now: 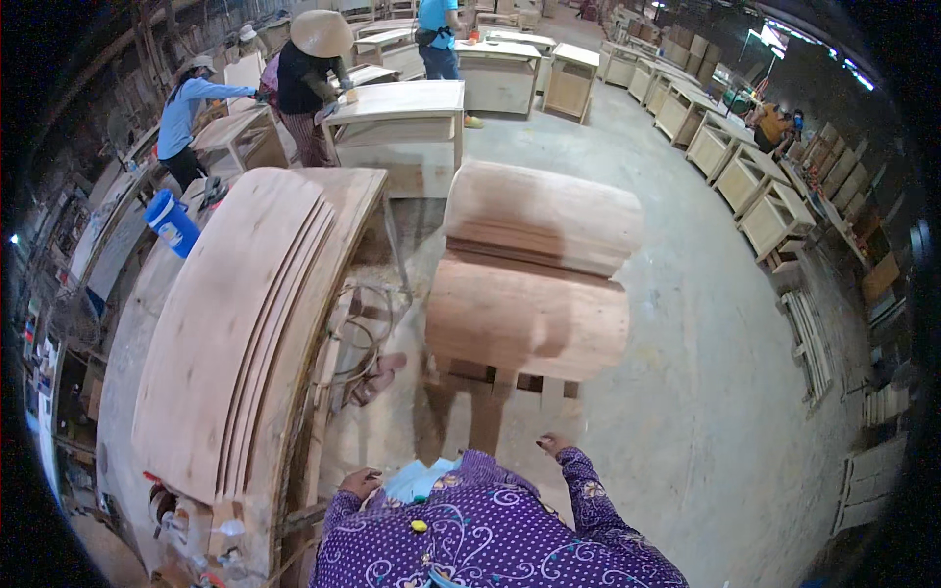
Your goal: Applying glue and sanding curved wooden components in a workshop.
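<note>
My left hand (pixel 362 481) hangs low in front of me, just right of the workbench, with its fingers loosely apart and nothing visible in them. Beside it, against my purple patterned clothing, lies a light blue piece of cloth or paper (pixel 420 478). My right hand (pixel 556 444) is held out over the floor, fingers slightly bent and holding nothing I can see. Ahead of both hands, two stacks of rounded-corner wooden panels, a nearer stack (pixel 529 316) and a farther stack (pixel 544 211), rest on a low pallet. Neither hand touches them.
More long panels (pixel 221 333) lie piled on the workbench (pixel 358 186) at left, near a blue jug (pixel 172 223). Sandals (pixel 377 380) lie beside the bench. Several people work at wooden desks (pixel 407 100) beyond. A row of cabinets (pixel 774 223) lines the right.
</note>
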Available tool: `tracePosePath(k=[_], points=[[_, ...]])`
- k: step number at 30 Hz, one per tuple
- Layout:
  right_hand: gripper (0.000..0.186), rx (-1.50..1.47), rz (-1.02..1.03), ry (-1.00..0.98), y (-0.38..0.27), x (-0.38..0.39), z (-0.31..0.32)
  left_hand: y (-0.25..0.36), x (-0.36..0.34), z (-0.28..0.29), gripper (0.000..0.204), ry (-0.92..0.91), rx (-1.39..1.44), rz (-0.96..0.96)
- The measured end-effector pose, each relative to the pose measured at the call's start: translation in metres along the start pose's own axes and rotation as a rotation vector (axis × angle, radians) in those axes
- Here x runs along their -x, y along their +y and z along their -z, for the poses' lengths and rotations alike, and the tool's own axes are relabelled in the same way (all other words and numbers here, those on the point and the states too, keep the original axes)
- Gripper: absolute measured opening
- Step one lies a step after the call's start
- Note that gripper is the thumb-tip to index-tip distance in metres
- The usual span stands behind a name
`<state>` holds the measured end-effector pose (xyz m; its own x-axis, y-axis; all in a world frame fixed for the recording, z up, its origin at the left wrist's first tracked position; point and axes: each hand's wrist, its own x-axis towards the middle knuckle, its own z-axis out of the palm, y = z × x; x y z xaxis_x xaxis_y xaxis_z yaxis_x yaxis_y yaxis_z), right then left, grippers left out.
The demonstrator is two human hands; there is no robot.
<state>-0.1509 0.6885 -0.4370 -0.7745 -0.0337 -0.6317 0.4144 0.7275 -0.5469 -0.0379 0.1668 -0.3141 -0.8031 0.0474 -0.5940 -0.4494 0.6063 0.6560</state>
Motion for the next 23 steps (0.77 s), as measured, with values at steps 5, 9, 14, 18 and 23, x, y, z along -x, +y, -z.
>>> tracePosePath(k=[5,9,14,18,23], points=[[0.050,0.022,0.022,0.104,-0.028,-0.048,0.084,0.102,-0.001,0.025,0.034,-0.014,0.072,-0.149],[0.049,0.134,-0.022,0.153,-0.021,-0.053,0.083,0.158,-0.001,0.069,0.027,0.223,0.171,-0.217],[0.055,0.254,-0.183,-0.073,-0.002,-0.008,0.037,0.216,0.004,0.171,0.020,0.677,-0.046,-0.382],[0.056,0.234,-0.242,-0.259,-0.020,0.020,0.019,0.228,0.027,0.256,0.021,1.061,0.027,-0.360],[0.056,0.190,-0.306,-0.346,-0.047,-0.008,0.030,0.165,0.026,0.341,0.028,1.291,-0.543,-0.380]])
